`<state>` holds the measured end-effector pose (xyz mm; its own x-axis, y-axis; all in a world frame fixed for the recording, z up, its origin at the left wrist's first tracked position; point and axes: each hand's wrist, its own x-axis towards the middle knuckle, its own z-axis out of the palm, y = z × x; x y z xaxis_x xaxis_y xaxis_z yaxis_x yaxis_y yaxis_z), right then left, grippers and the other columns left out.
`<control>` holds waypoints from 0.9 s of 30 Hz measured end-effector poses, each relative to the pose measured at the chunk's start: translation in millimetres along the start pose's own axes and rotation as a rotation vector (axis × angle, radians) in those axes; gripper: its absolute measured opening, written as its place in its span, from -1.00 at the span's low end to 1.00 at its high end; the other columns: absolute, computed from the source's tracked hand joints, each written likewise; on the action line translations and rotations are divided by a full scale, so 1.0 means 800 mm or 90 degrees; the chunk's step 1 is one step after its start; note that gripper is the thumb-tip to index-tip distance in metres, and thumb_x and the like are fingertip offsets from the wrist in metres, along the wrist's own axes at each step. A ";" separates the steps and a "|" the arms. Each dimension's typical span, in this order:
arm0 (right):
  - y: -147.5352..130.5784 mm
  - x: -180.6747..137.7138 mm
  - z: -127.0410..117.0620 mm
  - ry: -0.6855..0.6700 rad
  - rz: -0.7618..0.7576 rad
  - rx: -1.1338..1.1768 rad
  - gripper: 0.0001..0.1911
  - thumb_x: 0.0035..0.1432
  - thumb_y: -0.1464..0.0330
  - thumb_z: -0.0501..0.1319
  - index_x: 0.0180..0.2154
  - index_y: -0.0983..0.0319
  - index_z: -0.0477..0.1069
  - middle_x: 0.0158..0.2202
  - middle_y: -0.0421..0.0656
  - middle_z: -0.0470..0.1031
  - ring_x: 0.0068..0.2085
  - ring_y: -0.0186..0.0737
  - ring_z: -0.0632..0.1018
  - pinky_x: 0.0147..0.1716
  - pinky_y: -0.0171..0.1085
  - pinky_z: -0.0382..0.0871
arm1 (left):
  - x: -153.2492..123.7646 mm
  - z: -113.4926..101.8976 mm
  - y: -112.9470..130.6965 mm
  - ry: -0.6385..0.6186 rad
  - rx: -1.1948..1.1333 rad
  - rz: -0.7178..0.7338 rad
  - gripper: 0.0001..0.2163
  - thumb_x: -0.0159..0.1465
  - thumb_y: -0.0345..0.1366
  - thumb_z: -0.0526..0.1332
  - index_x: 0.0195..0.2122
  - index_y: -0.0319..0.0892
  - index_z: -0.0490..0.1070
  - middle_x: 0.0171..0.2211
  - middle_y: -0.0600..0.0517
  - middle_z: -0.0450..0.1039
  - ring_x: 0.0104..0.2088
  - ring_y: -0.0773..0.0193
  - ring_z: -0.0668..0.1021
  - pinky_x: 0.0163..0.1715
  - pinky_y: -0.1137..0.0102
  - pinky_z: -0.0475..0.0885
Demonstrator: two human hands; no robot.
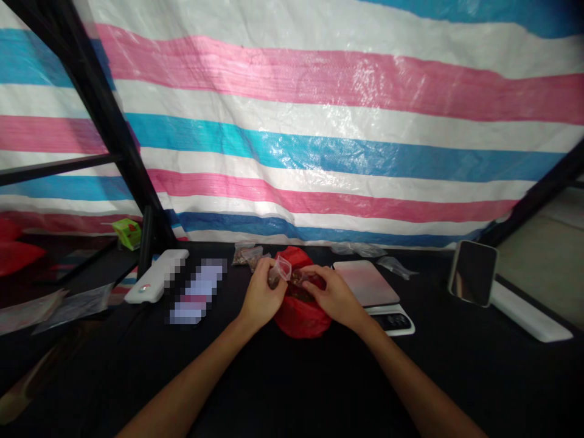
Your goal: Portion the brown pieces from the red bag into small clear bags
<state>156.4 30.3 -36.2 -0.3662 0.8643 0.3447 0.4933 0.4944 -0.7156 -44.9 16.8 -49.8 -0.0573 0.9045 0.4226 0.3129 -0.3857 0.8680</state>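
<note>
A red plastic bag sits on the black table, open at the top with brown bits inside. My left hand is closed on a small clear plastic bag, held just above the red bag's mouth. My right hand is pinched together at the red bag's opening, fingers among the brown bits; what it holds is too small to name.
A digital scale stands right of the red bag. Small filled clear bags lie behind it. A white device and a green box are at left. A phone on a stand is at right. A striped tarp hangs behind.
</note>
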 end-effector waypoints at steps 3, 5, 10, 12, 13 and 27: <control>-0.003 0.002 -0.005 0.027 -0.011 0.114 -0.77 0.28 0.38 0.25 -0.03 0.12 0.54 -0.08 -0.16 0.66 -0.07 -0.10 0.61 0.06 -0.06 0.42 | -0.002 -0.001 -0.001 0.016 0.115 0.055 -0.84 0.16 -0.50 0.19 -0.26 -0.13 0.37 -0.23 0.02 0.41 -0.17 0.17 0.50 -0.11 0.28 0.40; -0.008 0.001 -0.008 0.075 -0.045 0.106 -0.77 0.29 0.35 0.27 -0.01 0.11 0.52 -0.05 -0.14 0.63 -0.05 -0.08 0.59 0.06 -0.05 0.43 | -0.003 -0.002 -0.001 -0.009 0.134 0.063 -0.80 0.17 -0.51 0.19 -0.21 -0.13 0.39 -0.20 0.00 0.43 -0.13 0.14 0.51 -0.06 0.25 0.41; -0.023 -0.006 -0.010 0.106 -0.180 -0.079 -0.67 0.34 0.40 0.23 0.09 0.02 0.50 0.08 -0.10 0.54 0.09 -0.01 0.51 0.11 0.01 0.40 | -0.008 0.000 0.004 -0.082 0.168 0.118 -0.75 0.21 -0.46 0.24 -0.08 -0.12 0.42 -0.11 -0.06 0.45 -0.04 0.08 0.50 0.03 0.19 0.41; -0.025 -0.009 -0.009 0.088 -0.229 -0.152 -0.61 0.38 0.46 0.16 0.13 -0.02 0.49 0.13 -0.11 0.52 0.10 -0.02 0.50 0.10 0.02 0.39 | -0.010 0.001 0.005 -0.098 0.181 0.133 -0.75 0.23 -0.42 0.27 -0.06 -0.12 0.42 -0.09 -0.07 0.44 -0.02 0.06 0.49 0.04 0.16 0.41; -0.025 -0.009 -0.009 0.081 -0.250 -0.177 -0.59 0.39 0.47 0.14 0.15 -0.03 0.48 0.15 -0.12 0.52 0.10 -0.03 0.50 0.09 0.02 0.40 | -0.011 0.001 0.005 -0.102 0.185 0.137 -0.75 0.25 -0.38 0.28 -0.04 -0.11 0.42 -0.08 -0.07 0.44 -0.01 0.06 0.49 0.05 0.15 0.41; -0.011 -0.005 -0.013 0.079 -0.113 -0.291 -0.70 0.25 0.36 0.34 0.03 0.10 0.51 -0.09 -0.09 0.54 -0.06 0.00 0.53 -0.01 0.00 0.42 | -0.008 0.001 0.004 -0.065 0.193 0.104 -0.88 0.40 -0.28 0.18 -0.08 -0.10 0.44 -0.09 -0.06 0.44 -0.01 0.06 0.50 0.08 0.11 0.42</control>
<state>161.6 23.5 -24.5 -0.3928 0.7543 0.5260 0.7373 0.6002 -0.3101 -42.5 10.0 -49.9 0.1062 0.8549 0.5078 0.5780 -0.4686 0.6681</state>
